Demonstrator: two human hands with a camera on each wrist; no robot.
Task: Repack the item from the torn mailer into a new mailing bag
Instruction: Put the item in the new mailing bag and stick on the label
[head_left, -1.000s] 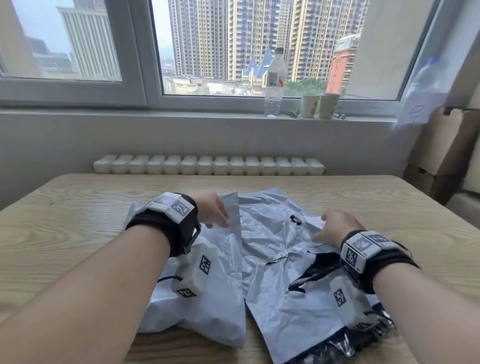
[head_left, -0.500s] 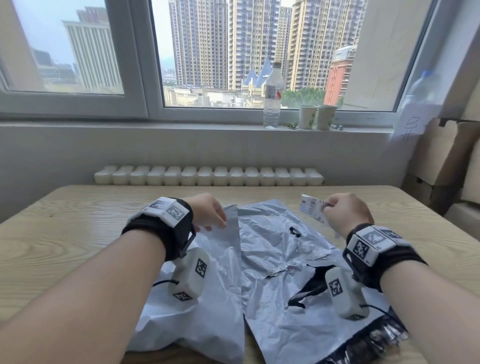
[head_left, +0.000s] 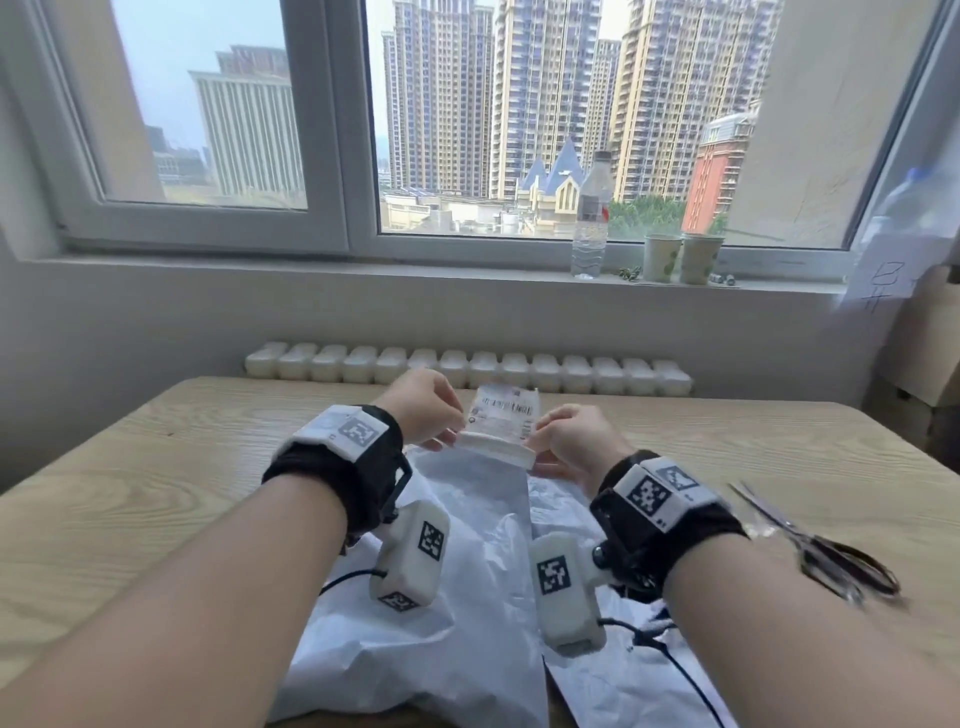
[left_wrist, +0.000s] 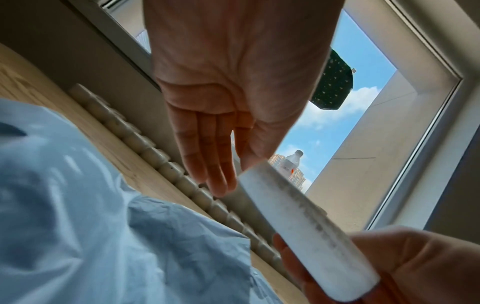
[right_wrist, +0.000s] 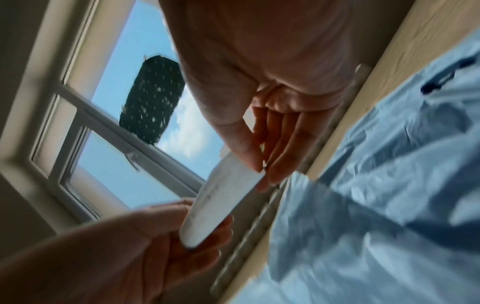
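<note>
A white shipping label (head_left: 503, 420) with a barcode hangs above the table, its lower edge curled over. My left hand (head_left: 453, 432) pinches its left end and my right hand (head_left: 536, 448) pinches its right end. The right wrist view shows thumb and fingers closed on the label (right_wrist: 221, 201); the left wrist view shows the label (left_wrist: 298, 222) stretched between both hands. Below my wrists lies a smooth white mailing bag (head_left: 441, 634) on the left, with the crumpled torn mailer (head_left: 628, 680) on the right. What the torn mailer contains is hidden.
Scissors (head_left: 823, 553) lie on the wooden table (head_left: 156, 493) to the right of my right wrist. A row of white plastic tubs (head_left: 519, 371) lines the table's far edge. A water bottle (head_left: 591, 218) and two paper cups (head_left: 680, 257) stand on the windowsill.
My right hand lifted the label off the torn mailer and carried it up and leftward. My left hand left the new bag and took the label's other end.
</note>
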